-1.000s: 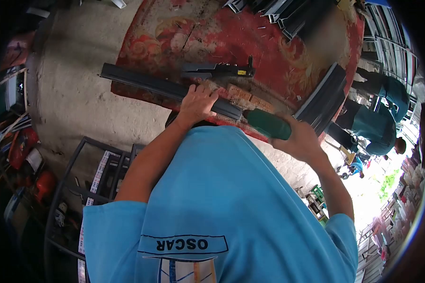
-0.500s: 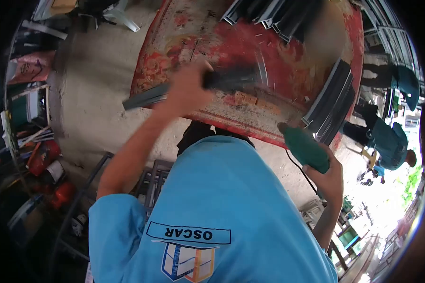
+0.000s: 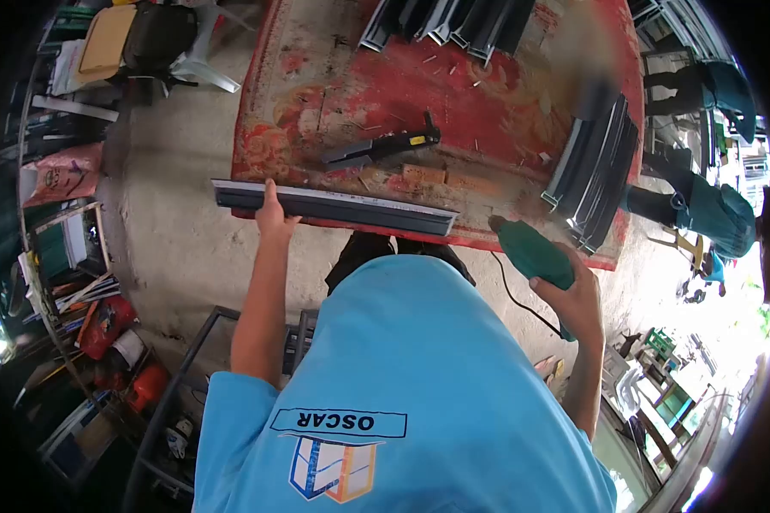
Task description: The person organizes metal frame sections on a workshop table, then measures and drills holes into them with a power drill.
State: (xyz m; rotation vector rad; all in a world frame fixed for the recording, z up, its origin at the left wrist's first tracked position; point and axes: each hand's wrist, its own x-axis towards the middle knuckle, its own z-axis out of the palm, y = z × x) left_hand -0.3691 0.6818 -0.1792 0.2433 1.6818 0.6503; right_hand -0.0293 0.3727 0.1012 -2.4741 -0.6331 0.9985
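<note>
**Profile in one hand, drill in the other**

Left hand [image 3: 271, 214] is clamped on the profile [image 3: 342, 208], fingers wrapped over its near-left stretch. That's a long dark metal bar, lying level along the near edge of the table [image 3: 522, 111], its right end reaching past the middle. Right hand [image 3: 573, 295] is closed round the grip of a green drill [image 3: 530, 252], held off the table's near edge with the nose tilted up toward the profile's right end but clear of it. A black cord [image 3: 515, 299] trails down from the drill, in front of the blue shirt [image 3: 419, 368].

The table wears a worn red carpet. Just beyond the profile sit two brick-coloured blocks [image 3: 436, 177], end to end. Behind them lies a black hand tool [image 3: 381, 148] with a yellow label, set at a slant. Small bits are scattered over the carpet around it; what they are I can't tell.

On the table's right side, a stack [image 3: 595, 171] of dark profiles runs front to back. More profile ends [image 3: 453, 21] bunch up at the far edge.

Past the right side, another person [image 3: 719, 209] in teal is bent over. On the left, bare concrete floor [image 3: 171, 222], then cluttered shelves, and a metal frame [image 3: 171, 385] low down.
</note>
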